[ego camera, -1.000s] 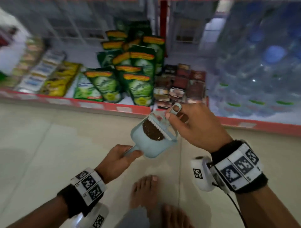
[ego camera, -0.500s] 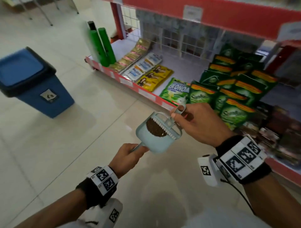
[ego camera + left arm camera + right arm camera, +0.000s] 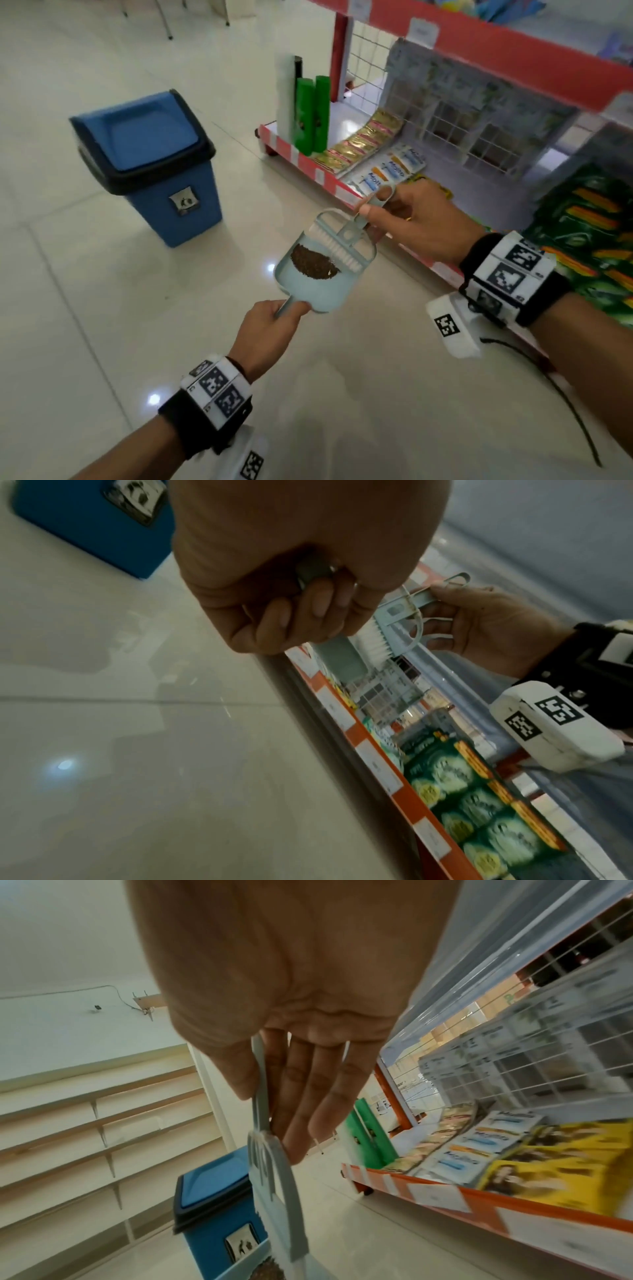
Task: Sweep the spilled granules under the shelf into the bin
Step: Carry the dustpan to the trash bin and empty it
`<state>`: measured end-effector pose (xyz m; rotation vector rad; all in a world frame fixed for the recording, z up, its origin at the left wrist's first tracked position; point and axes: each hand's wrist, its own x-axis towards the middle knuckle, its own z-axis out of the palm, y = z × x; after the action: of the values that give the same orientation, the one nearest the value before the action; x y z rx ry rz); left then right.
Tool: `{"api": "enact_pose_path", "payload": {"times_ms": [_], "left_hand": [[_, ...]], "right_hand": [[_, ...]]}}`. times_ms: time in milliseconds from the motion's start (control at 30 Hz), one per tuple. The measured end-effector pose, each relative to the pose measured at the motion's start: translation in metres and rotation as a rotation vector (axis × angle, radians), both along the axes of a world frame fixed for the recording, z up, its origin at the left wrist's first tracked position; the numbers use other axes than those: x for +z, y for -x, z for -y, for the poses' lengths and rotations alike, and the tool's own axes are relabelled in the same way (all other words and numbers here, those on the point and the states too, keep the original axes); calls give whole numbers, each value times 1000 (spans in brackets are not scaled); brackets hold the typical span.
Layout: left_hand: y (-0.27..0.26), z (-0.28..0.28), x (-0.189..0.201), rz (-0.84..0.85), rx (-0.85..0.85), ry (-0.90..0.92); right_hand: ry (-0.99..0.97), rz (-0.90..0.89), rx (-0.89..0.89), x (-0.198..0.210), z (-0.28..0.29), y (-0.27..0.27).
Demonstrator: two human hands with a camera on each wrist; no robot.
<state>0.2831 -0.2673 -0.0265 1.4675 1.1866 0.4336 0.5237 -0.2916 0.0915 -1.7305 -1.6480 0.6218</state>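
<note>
A pale blue dustpan (image 3: 318, 284) is held level above the floor, with a heap of brown granules (image 3: 313, 264) in it. My left hand (image 3: 265, 329) grips the dustpan's handle from below; in the left wrist view its fingers (image 3: 301, 610) are curled round the handle. My right hand (image 3: 411, 222) pinches the handle of a small pale blue brush (image 3: 346, 236), whose white bristles rest across the pan's far edge beside the granules. In the right wrist view the brush (image 3: 274, 1172) hangs below my fingers. The blue bin (image 3: 150, 164) with a black rim and shut swing lid stands on the floor ahead to the left.
The red-edged bottom shelf (image 3: 342, 192) runs along the right, holding sachets, yellow and green packets and two upright green tubes (image 3: 313, 113). The pale tiled floor (image 3: 102, 308) spreads between me and the bin. Bare wall shelves (image 3: 103, 1123) stand behind the bin.
The view has swung left from the shelf front, bringing the bin nearer the middle. Both hands keep the same hold on the pan and brush, carried towards the bin.
</note>
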Motion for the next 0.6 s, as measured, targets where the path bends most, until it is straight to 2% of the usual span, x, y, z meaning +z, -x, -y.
{"api": "enact_pose_path", "payload": {"times_ms": [100,433,500,600], "left_hand": [[23,-31,21,-9,74,-43],[69,-127,77,45,288,-169],[76,-150,82,64,326,-150],[85,-182,80,112,398,2]], "right_hand": [[-30,-49,60,21,-43,25],[-151,-25,274,62,-192,96],[-198,-23,301,68,-218,108],[-237,40,351,70,-256,119]]}}
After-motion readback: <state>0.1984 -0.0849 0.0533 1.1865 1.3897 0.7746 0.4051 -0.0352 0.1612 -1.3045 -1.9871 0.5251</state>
